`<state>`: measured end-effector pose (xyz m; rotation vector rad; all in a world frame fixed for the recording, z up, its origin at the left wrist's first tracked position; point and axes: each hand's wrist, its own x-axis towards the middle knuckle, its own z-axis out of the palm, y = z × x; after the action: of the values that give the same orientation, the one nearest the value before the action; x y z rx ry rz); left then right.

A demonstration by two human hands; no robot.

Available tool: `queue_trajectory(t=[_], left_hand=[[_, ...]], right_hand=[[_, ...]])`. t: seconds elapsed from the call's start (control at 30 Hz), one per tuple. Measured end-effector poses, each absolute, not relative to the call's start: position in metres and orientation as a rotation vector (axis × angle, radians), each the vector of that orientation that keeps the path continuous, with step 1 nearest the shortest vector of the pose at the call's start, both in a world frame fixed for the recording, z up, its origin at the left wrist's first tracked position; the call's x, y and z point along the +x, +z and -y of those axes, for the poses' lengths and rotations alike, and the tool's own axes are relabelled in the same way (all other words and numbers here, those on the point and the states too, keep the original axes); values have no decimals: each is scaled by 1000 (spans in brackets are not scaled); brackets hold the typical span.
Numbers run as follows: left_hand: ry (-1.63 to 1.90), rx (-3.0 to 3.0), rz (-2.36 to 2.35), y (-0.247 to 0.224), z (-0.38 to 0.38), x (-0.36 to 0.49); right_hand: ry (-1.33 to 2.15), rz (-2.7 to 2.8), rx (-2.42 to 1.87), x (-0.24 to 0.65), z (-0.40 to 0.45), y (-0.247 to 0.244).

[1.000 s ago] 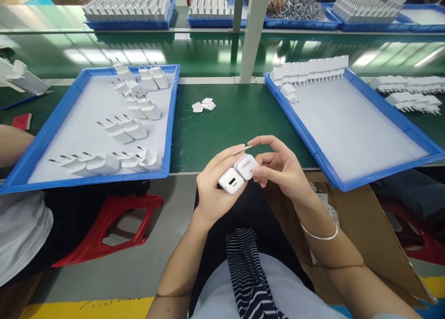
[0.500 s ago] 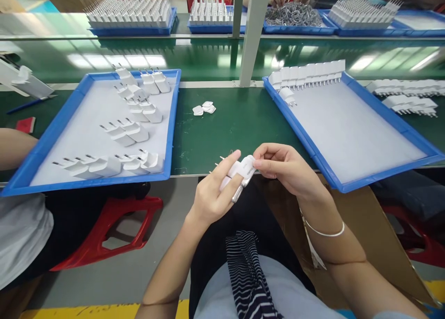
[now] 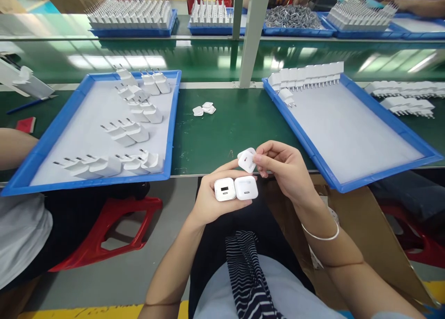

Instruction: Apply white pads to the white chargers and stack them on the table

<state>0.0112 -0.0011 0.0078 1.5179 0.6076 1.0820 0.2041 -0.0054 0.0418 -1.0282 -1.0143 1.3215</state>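
Two white charger blocks (image 3: 225, 189) sit side by side in your left hand (image 3: 210, 196), end faces toward you; the nearer-to-nine-o'clock one shows a dark rectangular port above a small slot, while its neighbour shows a slot and a faint marking too small to read. Your left fingers are closed round them, one reaching along the top and another underneath, and the blocks' far ends are hidden behind their front faces. At one o'clock from the blocks, your right hand (image 3: 285, 173) has thumb and forefinger pinched together on thin white plates (image 3: 246, 160); they overlap, so you can't tell exactly how many there are, and the other fingers curl loosely behind. A small cluster of loose white plates (image 3: 207, 107) lies on the green bench (image 3: 219, 138) at eleven o'clock, overlapping too. The blue left tray (image 3: 78, 115), at ten o'clock, holds scattered plugs (image 3: 120, 134), pins up, some partly covering others. At two o'clock, the blue right tray (image 3: 365, 129) has a row of plugs (image 3: 309, 75) along its far edge and one more beside its left rim. At nine o'clock, a neighbour's arm (image 3: 15, 148) is cut off by the picture's edge.
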Motion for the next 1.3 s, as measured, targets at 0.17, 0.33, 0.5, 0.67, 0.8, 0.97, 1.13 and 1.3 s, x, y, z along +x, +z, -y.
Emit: queue_trajectory(t=[0.17,0.33,0.5,0.67,0.8,0.97,1.13,1.3], left_hand=[[1031,1290,-571,6,1,15],[1088,1172,-686,3,1,20],[1019,1052,-638,3,1,21],[1007,1012,-615,7,1,22],[977,993,-620,5,0,22],[958,1055,-710,-1,-2,19],[937,1060,-710,1,-4,19],[925,998,-693,4,-5,22]], right_hand=[[1252,1007,-1021,204,8,37],[1319,1013,-1010,203,9,34],[1365,915,-999,209,6,33],[1324,1016,-1014,211,1,32],[1110,1128,-1031,209,-1,28],[960,1367,-1060,217,-8,29],[706,1760,-1053,227,-21,39],[739,1718,-1052,225,-21,36]])
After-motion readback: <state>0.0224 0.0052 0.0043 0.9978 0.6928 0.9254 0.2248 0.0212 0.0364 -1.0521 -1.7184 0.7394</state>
